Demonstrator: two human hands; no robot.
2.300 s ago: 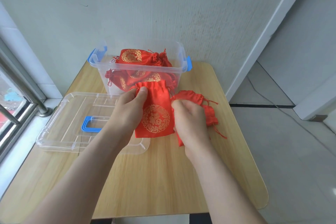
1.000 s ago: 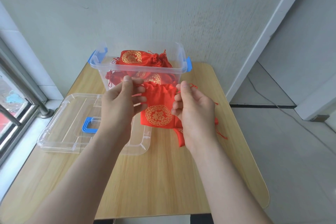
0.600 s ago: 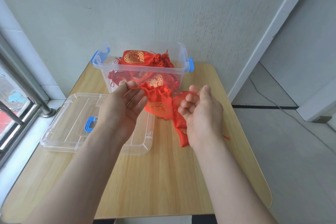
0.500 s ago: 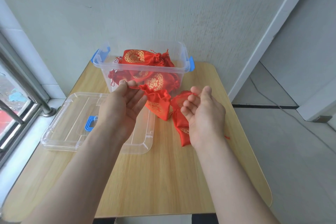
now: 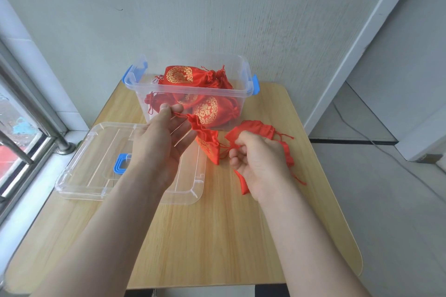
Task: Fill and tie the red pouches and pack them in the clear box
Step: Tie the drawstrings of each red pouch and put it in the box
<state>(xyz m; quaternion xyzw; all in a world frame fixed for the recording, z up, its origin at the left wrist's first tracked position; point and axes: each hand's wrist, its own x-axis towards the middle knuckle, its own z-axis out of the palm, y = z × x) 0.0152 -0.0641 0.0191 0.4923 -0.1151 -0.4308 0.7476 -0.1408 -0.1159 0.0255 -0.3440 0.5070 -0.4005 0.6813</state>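
Pinching both drawstrings (image 5: 179, 115), left hand (image 5: 164, 142) and right hand (image 5: 260, 164) cinch one red pouch (image 5: 208, 141). Clear box (image 5: 193, 91) holds several tied ones; flat pouches (image 5: 258, 128) wait beside it.

The box (image 5: 193, 91) sits at the table's (image 5: 217, 236) far edge, pouches (image 5: 179, 75) piled in it. The lid (image 5: 96, 152) lies flat by the left edge, in front of the box. Right of the lid, loose pouches (image 5: 258, 128) lie just before the box.

No words, numbers or brand names can be read anywhere. The only marks are round gold emblems printed on the red pouches (image 5: 179, 75) in the far clear box (image 5: 193, 90) and on the near pouch (image 5: 208, 147). Their pattern is too fine to read.
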